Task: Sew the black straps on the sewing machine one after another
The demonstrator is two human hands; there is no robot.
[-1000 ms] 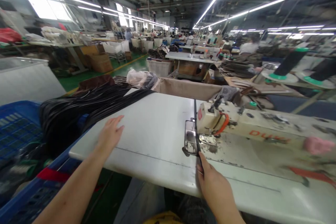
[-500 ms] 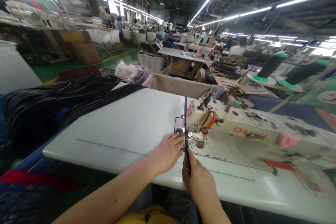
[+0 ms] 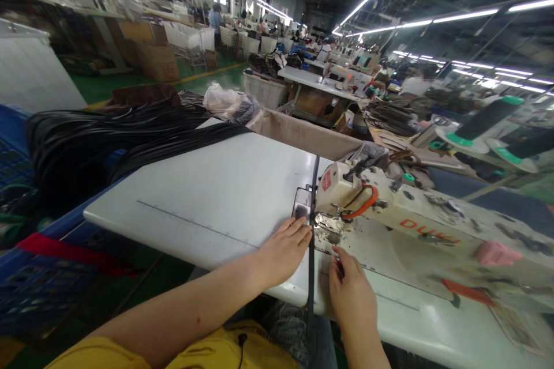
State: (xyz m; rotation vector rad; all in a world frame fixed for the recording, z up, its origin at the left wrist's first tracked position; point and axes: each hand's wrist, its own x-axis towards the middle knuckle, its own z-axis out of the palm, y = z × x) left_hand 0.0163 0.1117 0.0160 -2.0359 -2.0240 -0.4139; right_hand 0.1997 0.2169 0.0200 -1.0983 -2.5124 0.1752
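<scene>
A narrow black strap [image 3: 311,268] runs front to back over the white sewing table [image 3: 208,184], past the sewing machine's [image 3: 341,190] needle end, and hangs over the front edge. My left hand [image 3: 288,245] lies flat with fingers stretched out, its fingertips by the metal plate [image 3: 302,202] and against the strap's left side. My right hand [image 3: 352,285] is just right of the strap, apart from it, fingers curled. Something small and dark shows between its thumb and fingers; what it is I cannot make out.
A thick bundle of black straps [image 3: 108,138] drapes over the table's far left edge and a blue crate [image 3: 86,253]. Behind the table is a beige fabric-lined bin [image 3: 307,132]. Thread cones [image 3: 489,121] stand at the right. Other people work at distant tables.
My right hand has let go of the strap and moved right, away from it. The strap now hangs free over the front edge. My left hand stays by the plate; the view has shifted slightly.
</scene>
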